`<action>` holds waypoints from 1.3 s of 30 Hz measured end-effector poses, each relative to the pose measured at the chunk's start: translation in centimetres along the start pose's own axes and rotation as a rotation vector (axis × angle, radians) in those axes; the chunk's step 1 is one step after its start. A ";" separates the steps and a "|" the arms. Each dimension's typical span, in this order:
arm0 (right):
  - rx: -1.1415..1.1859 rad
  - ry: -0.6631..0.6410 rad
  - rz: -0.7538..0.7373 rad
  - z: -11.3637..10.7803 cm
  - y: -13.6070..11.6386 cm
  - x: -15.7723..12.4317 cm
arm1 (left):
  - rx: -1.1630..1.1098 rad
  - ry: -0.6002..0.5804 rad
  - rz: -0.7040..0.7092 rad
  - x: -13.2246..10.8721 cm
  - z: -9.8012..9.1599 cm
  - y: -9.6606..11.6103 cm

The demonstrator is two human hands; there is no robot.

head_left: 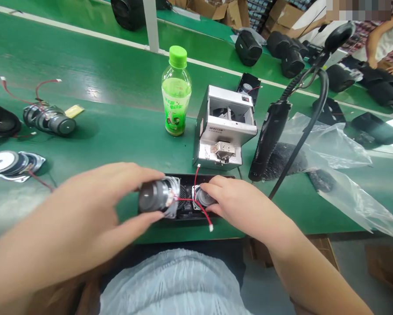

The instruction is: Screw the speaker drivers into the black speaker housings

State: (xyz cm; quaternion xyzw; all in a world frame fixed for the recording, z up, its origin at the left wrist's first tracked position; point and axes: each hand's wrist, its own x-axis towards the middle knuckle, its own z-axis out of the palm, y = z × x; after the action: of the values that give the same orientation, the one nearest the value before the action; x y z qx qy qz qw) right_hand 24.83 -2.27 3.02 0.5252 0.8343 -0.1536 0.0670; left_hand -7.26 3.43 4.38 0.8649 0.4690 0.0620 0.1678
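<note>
A long black speaker housing (187, 213) lies in front of me near the table's front edge. My left hand (117, 205) grips a speaker driver (157, 196) between thumb and fingers, over the housing's left end. At the right end, my right hand (231, 199) has its fingers closed around a smaller speaker driver (205, 197), which sits in or just over the housing. Red wires (201, 205) with white plugs run from the drivers; one plug points up, another hangs over the front edge. Part of each driver is hidden behind my fingers.
Behind the housing stand a grey WEISIN machine (226, 127) and a green drink bottle (177, 92). Loose drivers (48, 118) lie at left. To the right are a black corded tool (270, 140) and plastic bags (341, 148). Co-workers' arms (375, 43) show beyond among black speaker cases.
</note>
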 end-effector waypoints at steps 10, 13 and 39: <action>0.016 -0.001 -0.006 -0.9 -0.4 -0.6 | 0.337 -0.210 0.193 4.6 3.3 3.9; 0.048 -0.001 -0.024 -1.1 -0.3 -0.8 | 0.405 -0.277 0.156 4.8 3.2 4.2; 0.076 0.086 -0.124 0.7 1.1 -1.1 | 0.374 -0.263 0.175 4.6 3.4 3.2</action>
State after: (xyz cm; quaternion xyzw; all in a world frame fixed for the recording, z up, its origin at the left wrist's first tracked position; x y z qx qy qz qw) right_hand 26.30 -2.98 2.44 0.4809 0.8609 -0.1662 0.0015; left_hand -1.31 4.85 2.05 0.9189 0.3697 -0.1248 0.0582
